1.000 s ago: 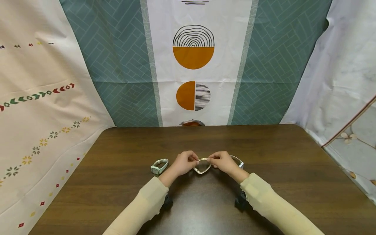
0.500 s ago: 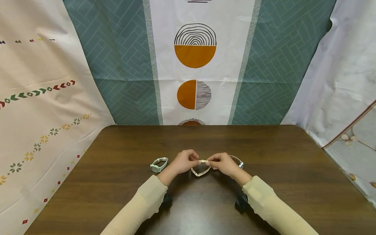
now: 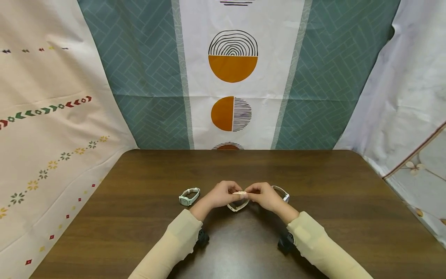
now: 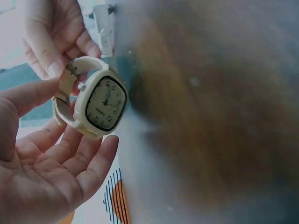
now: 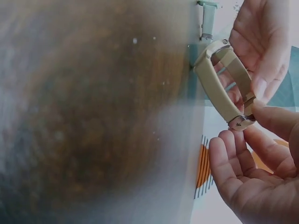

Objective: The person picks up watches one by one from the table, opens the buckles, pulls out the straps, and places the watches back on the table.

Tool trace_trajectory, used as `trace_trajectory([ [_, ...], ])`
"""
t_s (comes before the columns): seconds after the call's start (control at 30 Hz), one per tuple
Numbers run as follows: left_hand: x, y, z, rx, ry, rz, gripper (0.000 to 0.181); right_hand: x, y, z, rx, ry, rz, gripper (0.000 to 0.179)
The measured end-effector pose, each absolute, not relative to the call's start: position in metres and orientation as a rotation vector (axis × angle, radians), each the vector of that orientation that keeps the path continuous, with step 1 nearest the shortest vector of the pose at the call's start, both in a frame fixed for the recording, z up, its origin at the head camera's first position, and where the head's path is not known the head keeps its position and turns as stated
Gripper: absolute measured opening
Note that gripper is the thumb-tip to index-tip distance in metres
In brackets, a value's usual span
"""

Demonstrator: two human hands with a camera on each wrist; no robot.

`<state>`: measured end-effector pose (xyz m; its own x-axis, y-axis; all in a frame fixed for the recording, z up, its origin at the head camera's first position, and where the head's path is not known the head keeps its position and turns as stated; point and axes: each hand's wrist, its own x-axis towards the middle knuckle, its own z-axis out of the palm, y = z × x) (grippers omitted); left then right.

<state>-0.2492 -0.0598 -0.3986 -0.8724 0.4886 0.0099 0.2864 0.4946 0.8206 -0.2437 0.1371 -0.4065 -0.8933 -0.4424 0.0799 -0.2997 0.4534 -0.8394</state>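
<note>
A cream wristwatch (image 3: 237, 208) hangs between my two hands, its strap bent into a loop. Its squarish dial (image 4: 107, 103) faces away from me, as the left wrist view shows. My left hand (image 3: 223, 194) pinches the strap near its joined ends between thumb and fingers. From the other side, my right hand (image 3: 265, 197) pinches the same part, and the thumb tips nearly meet. The fingertips cover part of the buckle area, so how the strap is fastened cannot be told. Lower fingers of both hands are spread loosely below the strap.
On the brown table (image 3: 139, 232), a pale green watch (image 3: 189, 197) stands looped left of my left hand. Just behind my right hand is a white watch (image 3: 280, 193), partly hidden. Patterned cloths (image 3: 230, 116) hang along the table's back and sides.
My left hand has shifted right, bringing both hands' fingertips closer together over the strap. The cream watch has dropped slightly toward me. The other two watches have stayed put.
</note>
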Motion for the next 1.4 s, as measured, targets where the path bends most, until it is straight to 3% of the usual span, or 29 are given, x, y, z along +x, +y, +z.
trace_trajectory([
  [1.4, -0.251, -0.070, -0.413, 0.654, 2.303, 1.538, 0.022, -0.243, 0.137, -0.409, -0.636, 2.405, -1.533, 0.021],
])
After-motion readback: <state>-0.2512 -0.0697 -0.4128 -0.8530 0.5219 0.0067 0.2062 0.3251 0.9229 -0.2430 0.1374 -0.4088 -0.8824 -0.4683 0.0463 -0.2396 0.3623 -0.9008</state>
